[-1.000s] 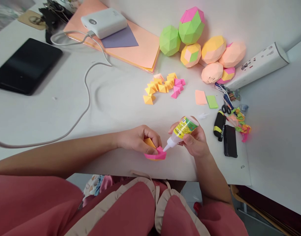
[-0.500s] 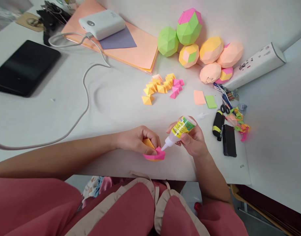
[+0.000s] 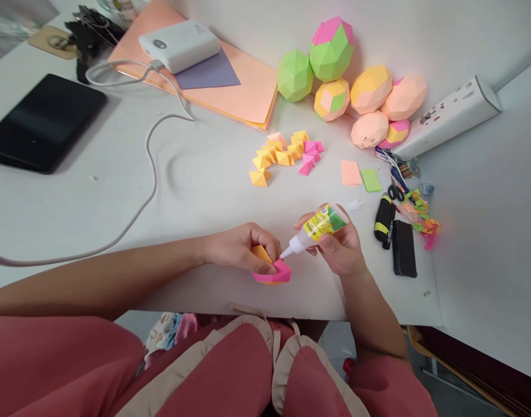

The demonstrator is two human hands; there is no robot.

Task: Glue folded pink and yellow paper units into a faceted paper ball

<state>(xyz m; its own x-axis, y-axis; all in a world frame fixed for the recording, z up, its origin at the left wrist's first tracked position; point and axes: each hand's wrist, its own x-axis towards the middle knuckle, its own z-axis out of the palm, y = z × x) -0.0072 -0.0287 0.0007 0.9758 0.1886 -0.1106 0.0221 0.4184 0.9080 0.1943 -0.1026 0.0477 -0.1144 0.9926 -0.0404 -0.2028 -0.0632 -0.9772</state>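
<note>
My left hand [image 3: 252,249] is closed on a folded paper piece [image 3: 281,272], pink with orange parts, just above the front of the table. In my right hand [image 3: 341,246] is a glue bottle [image 3: 321,225] with a yellow and green label, tilted so its white nozzle points down and left. The nozzle tip is at the upper edge of the pink paper; whether it touches I cannot tell. Beyond my hands lie several small folded orange paper units [image 3: 271,153] and a few pink paper units [image 3: 308,159].
Faceted paper balls [image 3: 332,52] are stacked against the wall. Peach paper sheets [image 3: 248,98] carry a white power bank [image 3: 180,46] with a cable. A black tablet [image 3: 43,121] lies left. Scissors [image 3: 395,191], a black and yellow marker [image 3: 383,220] and a black case [image 3: 404,249] lie right.
The glue bottle's nozzle has shifted slightly left and up along the pink paper's edge, and the bottle leans flatter. My left hand and the paper piece stay nearly still.
</note>
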